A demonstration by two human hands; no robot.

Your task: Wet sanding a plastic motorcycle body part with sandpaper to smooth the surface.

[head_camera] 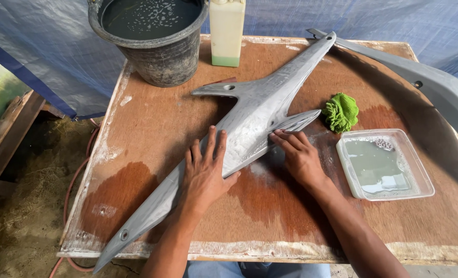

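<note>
A long grey body panel (260, 110) with pointed ends lies diagonally across a wet brown wooden table (151, 128). My left hand (205, 172) rests flat on the panel's lower half, fingers spread. My right hand (297, 154) presses its fingertips against the panel's lower edge near a side fin; whether something thin lies under the fingers I cannot tell. Grey slurry is smeared on the wood under that hand.
A black bucket (154, 44) of dark water and a pale plastic bottle (227, 32) stand at the table's far edge. A green cloth (340, 111) and a shallow tray of cloudy water (383, 164) sit at right. Another grey panel (435, 85) lies along the right side.
</note>
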